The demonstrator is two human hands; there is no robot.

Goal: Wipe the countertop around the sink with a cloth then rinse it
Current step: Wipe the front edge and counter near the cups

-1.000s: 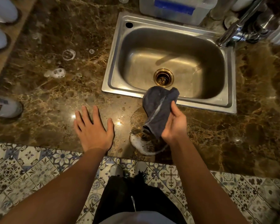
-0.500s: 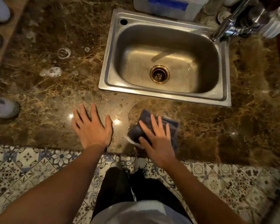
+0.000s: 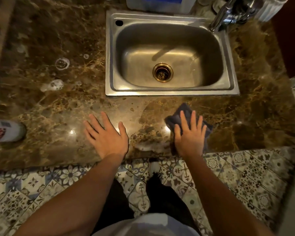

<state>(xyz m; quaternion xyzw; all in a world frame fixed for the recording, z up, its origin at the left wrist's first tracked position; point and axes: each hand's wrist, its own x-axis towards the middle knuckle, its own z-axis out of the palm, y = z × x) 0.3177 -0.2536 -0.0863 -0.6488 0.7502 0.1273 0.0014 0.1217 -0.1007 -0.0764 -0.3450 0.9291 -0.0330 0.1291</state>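
Observation:
A dark grey cloth (image 3: pixel 177 117) lies flat on the brown marble countertop (image 3: pixel 58 106), in front of the steel sink (image 3: pixel 110 65). My right hand (image 3: pixel 190 133) presses on the cloth with straight, spread fingers. My left hand (image 3: pixel 106 135) rests flat on the counter to the left of it, holding nothing. A smear of white foam (image 3: pixel 146 147) sits at the counter's front edge between the two hands. The faucet (image 3: pixel 220 17) stands at the sink's far right corner.
Foam patches (image 3: pixel 52 85) and a bubble ring (image 3: pixel 62 63) lie on the counter left of the sink. A white bottle (image 3: pixel 5 131) lies at the left edge. A clear container (image 3: pixel 160 5) stands behind the sink. Patterned floor tiles (image 3: pixel 245 176) are below the counter.
My right hand laid the lifted cloth flat on the counter and slid it to the right along the front edge. The left hand stayed in place.

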